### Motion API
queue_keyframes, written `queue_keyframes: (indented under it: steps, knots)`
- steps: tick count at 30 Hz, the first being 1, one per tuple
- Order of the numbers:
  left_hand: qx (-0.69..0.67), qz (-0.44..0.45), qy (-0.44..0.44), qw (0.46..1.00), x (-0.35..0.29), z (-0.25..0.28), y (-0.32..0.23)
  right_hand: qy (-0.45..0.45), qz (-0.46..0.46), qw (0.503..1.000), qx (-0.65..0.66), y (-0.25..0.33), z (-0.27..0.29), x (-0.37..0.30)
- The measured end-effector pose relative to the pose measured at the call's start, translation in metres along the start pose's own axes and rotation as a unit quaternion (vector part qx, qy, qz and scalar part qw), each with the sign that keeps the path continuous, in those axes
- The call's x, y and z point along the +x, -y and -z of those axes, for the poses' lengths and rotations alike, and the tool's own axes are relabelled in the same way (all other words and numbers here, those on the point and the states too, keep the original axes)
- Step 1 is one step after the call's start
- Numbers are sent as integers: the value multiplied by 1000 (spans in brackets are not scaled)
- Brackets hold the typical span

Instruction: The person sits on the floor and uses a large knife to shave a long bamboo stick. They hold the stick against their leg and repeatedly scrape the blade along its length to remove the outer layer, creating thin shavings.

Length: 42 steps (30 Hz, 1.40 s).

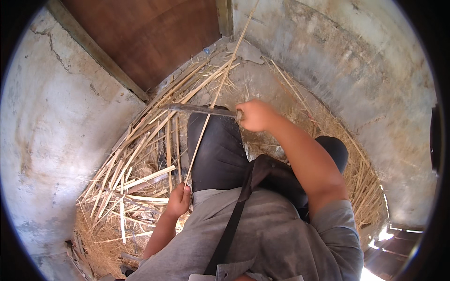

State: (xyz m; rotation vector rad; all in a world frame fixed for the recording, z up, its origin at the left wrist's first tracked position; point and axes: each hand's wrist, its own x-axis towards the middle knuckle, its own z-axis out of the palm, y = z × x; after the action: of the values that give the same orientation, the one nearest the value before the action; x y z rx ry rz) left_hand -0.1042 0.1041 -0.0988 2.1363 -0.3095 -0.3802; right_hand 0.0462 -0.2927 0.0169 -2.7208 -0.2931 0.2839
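My right hand (253, 115) is closed round the handle of a long knife (194, 109), its blade reaching left across my dark-trousered thigh (215, 150). Between the fingers of my left hand (178, 200), low at my left side, is the near end of a thin bamboo strip (200, 136). The strip slants up and away over my thigh, meets the blade near its middle and runs on toward the far wall. At that crossing I cannot tell how the blade's edge sits against the strip.
Split bamboo strips (136, 140) lie heaped along the left wall, with fine shavings (105, 248) below them. More shavings (368, 201) pile up on the right. A brown door panel (150, 37) stands at the far left, and stained walls (347, 61) close in on both sides.
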Motion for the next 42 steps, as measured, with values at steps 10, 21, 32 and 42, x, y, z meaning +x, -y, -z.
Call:
queue_keyframes:
  steps: [10, 21, 32, 42]
  knots:
    - [-18, 20, 26, 999, 0, 4, -10, 62, -24, 992, 103, 5, -4, -20]
    - [10, -7, 26, 1000, 7, 3, -13, 25, 99, 980, -173, 38, -9, -27]
    - [32, -1, 8, 999, -1, 7, -18, 46, -28, 994, 96, -4, 5, -15]
    - [18, -23, 16, 999, 3, 4, -10, 39, 159, 972, -166, 42, -11, -30]
